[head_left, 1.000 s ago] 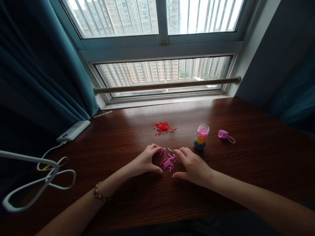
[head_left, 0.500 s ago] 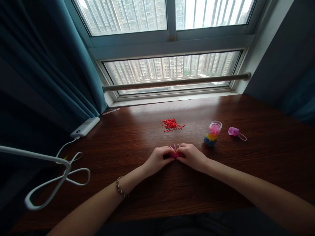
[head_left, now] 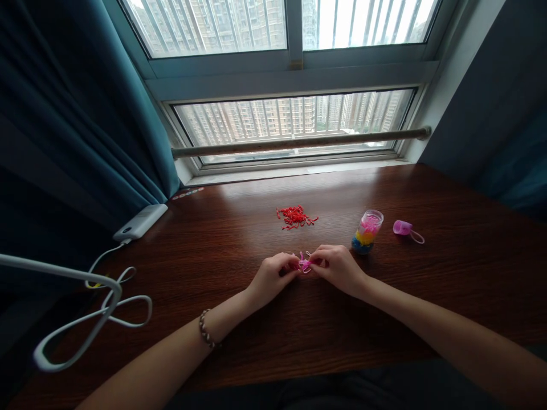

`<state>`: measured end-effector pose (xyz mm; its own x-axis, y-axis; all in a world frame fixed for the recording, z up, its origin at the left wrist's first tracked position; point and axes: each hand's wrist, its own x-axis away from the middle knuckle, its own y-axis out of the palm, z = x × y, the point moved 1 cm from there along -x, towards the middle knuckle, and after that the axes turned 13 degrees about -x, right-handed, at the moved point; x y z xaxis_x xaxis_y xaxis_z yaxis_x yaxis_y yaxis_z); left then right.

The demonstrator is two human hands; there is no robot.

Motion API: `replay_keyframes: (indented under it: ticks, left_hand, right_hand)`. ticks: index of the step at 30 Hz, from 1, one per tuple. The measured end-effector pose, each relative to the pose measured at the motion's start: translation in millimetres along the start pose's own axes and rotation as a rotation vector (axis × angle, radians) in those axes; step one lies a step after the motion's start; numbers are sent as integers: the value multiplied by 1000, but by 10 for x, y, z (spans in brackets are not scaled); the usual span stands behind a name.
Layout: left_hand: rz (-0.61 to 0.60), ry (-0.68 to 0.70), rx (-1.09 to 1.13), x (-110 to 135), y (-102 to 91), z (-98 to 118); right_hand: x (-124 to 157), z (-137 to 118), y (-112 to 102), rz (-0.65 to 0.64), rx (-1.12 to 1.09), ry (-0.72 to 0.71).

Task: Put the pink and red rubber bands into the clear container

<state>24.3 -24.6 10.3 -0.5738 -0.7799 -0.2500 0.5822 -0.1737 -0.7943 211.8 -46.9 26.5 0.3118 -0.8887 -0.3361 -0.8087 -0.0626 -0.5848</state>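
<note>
A small bunch of pink elastic bands (head_left: pixel 304 264) lies between my two hands, low over the tabletop. My left hand (head_left: pixel 276 275) has thumb and fingers pinched at the bunch's left side. From the right, my right hand (head_left: pixel 339 267) pinches the same bunch between thumb and fingertips. Several thin loops stick out above and below the fingers. Just beyond my hands is a loose pile of red bands (head_left: pixel 296 217). To the right stands an uncapped clear jar (head_left: pixel 367 232) with blue, yellow and pink layers, and beside it lies a pink cap (head_left: pixel 402 228) with a loop.
The brown wooden table (head_left: pixel 239 219) runs up to a window with a metal rail (head_left: pixel 299 146). At the left edge lie a white power bank (head_left: pixel 141 221) and a looped white cable (head_left: pixel 109 304). A blue curtain (head_left: pixel 123 114) hangs behind them.
My hands have parted slightly, with the right one shifting a little right and up, so more of the pink bunch shows between them. The whole view has shifted slightly.
</note>
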Motion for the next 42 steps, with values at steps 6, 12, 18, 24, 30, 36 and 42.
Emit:
replay_keyframes:
  ticks: [6, 12, 18, 24, 30, 36, 42]
  left_hand:
    - [-6, 42, -23, 0, -8, -7]
    - [7, 56, -15, -14, -2, -11]
    - [-8, 61, -31, -19, 3, -29]
    - [-17, 81, -37, -12, 1, -37]
    - [-12, 98, -49, -7, 0, -28]
    - [-22, 108, -38, -10, -4, -18]
    - [-22, 118, -40, -15, -12, -5]
  right_hand:
    - [-46, -321, -462, 99, 100, -32]
    - [-284, -586, -1511, 125, 388, 88]
    - [-615, -489, -1846, -197, 579, 248]
    - [-721, -295, -1604, -205, 629, 191]
    - [-720, -183, -1529, -66, 598, 178]
    - [-660, -307, -1547, -242, 770, 123]
    - [-623, -387, -1566, -209, 734, 204]
